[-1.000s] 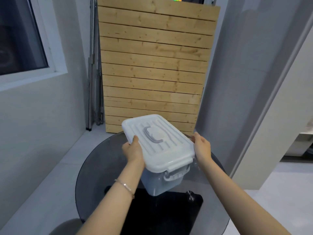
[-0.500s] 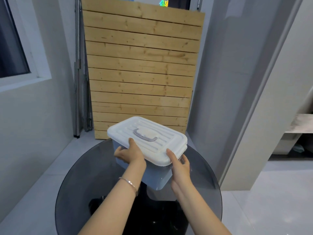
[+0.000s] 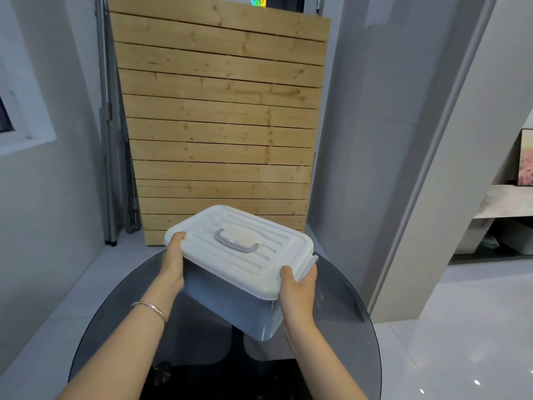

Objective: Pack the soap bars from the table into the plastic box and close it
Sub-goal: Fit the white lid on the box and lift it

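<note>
Left hand [image 3: 173, 261]: grips the left end of the box at lid level, thumb laid on top of the lid's corner, the other fingers hidden under the rim.
Right hand [image 3: 298, 287]: clamps the near right corner, thumb on top of the lid and palm against the side; the fingers beyond it are out of sight.
Plastic box [image 3: 230, 301]: held between both hands over the middle of the table, turned at an angle to the viewer and tilted, near corner lowest. Whether its base touches the glass cannot be told. Its bluish wall is cloudy and the contents cannot be made out.
Lid [image 3: 259, 255]: white, ribbed, sitting on the box and overhanging the wall all round; a grey handle [image 3: 235, 243] lies flat at its centre. A latch [image 3: 313, 259] shows at the right end, just beyond the right thumb.
Table [image 3: 346, 298]: round, dark glass; bare surface lies to both sides of the box, and the right rim is near the right wrist.
Bracelet [image 3: 150, 308]: thin metal band on the left wrist.
Wooden slat panel [image 3: 219, 125]: stands upright just behind the table's far edge.
Metal frame [image 3: 115, 168]: folded, leaning beside the panel's left edge.
Floor [image 3: 461, 327]: pale and glossy, open to the right of the table.
Shelf [image 3: 507, 200]: well apart, far right, past a grey wall edge.
</note>
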`<state>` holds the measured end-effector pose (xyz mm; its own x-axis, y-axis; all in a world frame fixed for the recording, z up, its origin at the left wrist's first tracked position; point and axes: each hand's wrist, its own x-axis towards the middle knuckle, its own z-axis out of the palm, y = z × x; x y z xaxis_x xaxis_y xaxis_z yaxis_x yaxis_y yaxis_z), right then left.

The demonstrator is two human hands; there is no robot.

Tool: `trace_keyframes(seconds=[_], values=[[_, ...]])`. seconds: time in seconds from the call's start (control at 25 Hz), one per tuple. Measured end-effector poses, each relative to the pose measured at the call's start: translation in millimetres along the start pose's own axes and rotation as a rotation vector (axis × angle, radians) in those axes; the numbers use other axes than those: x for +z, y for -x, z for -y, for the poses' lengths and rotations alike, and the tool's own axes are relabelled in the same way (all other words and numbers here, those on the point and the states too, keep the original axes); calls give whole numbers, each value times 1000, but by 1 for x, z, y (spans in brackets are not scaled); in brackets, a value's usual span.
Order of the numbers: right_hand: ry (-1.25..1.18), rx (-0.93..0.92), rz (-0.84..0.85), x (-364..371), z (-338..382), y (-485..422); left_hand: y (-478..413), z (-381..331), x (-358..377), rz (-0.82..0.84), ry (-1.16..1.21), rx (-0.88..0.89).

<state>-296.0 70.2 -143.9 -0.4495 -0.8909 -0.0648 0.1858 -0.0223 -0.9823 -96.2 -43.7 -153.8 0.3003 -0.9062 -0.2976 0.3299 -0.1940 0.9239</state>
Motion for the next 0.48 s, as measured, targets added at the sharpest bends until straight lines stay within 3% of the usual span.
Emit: trace_keyframes(seconds=[0.24, 0.48], values=[[107, -53, 42, -5, 1, -1, 0, 4, -4, 19, -39, 90], [284, 15, 165, -13, 10, -25, 22, 13, -15, -183, 3, 142]])
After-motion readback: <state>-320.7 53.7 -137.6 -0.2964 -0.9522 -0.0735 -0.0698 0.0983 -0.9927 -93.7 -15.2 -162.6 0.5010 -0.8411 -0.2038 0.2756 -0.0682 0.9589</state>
